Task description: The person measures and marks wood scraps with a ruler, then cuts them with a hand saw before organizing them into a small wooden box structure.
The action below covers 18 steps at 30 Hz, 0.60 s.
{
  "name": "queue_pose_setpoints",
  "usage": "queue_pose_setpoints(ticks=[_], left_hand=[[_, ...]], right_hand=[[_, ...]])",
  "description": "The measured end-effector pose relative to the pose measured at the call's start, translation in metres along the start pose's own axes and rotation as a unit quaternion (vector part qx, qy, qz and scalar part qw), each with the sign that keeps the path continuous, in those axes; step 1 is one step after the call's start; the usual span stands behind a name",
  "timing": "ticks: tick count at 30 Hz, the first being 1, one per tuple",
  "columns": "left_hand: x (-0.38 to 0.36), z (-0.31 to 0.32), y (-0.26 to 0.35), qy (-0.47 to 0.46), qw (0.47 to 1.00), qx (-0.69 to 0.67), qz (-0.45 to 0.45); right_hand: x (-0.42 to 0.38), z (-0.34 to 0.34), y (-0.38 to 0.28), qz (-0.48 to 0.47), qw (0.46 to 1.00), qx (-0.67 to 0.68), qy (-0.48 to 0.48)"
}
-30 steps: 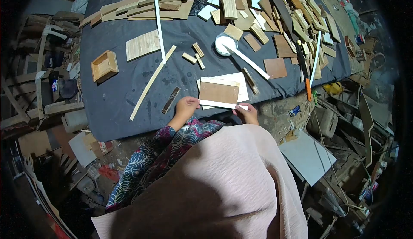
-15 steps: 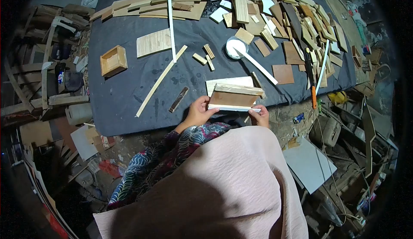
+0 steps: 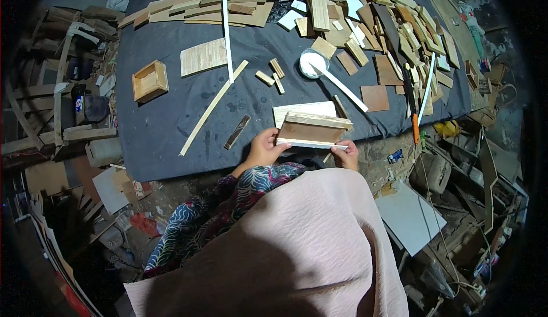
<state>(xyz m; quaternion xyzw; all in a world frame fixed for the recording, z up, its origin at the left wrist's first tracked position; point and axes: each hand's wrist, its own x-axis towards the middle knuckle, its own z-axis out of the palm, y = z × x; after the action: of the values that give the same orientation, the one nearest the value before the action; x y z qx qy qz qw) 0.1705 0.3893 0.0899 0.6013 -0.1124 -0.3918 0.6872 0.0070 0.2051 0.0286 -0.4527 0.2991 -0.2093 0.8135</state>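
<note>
both hands [image 3: 264,147] grip a wooden panel [image 3: 311,131]
fingers closed on its ends; round tub [image 3: 313,63] holds white paste; small wooden box [image 3: 150,81] sits empty

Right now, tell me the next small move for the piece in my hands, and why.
Probably press the white strip tighter against the brown panel. Your left hand and right hand pinch its two ends with the piece tilted up off the dark cloth, and the strip lies along its near edge.

Two hands, left hand [image 3: 264,147] and right hand [image 3: 346,155], grip one wooden panel [image 3: 311,130]. Beyond them on the tabletop [image 3: 154,128]: one small wooden box [image 3: 150,81], one white dish [image 3: 313,63], three short wooden blocks [image 3: 273,76], and one orange-handled tool [image 3: 413,103] to the right.
</note>
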Motion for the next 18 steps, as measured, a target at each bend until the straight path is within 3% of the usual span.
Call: queue_pose_setpoints(ticks=[6,13,16,18], left_hand=[[0.001,-0.011,-0.004,-0.002,0.999,-0.007,-0.031],[0.002,-0.015,-0.01,0.019,0.999,-0.007,-0.033],[0.008,-0.022,-0.028,0.018,0.997,0.043,-0.061],[0.012,-0.024,-0.038,0.035,0.996,0.06,-0.06]], right_hand=[[-0.003,0.018,-0.011,-0.042,0.996,-0.072,0.021],[-0.003,0.029,-0.021,-0.03,0.991,-0.127,0.025],[0.0,0.031,-0.016,0.037,0.987,-0.15,0.049],[0.004,0.028,-0.001,0.097,0.989,-0.089,0.061]])
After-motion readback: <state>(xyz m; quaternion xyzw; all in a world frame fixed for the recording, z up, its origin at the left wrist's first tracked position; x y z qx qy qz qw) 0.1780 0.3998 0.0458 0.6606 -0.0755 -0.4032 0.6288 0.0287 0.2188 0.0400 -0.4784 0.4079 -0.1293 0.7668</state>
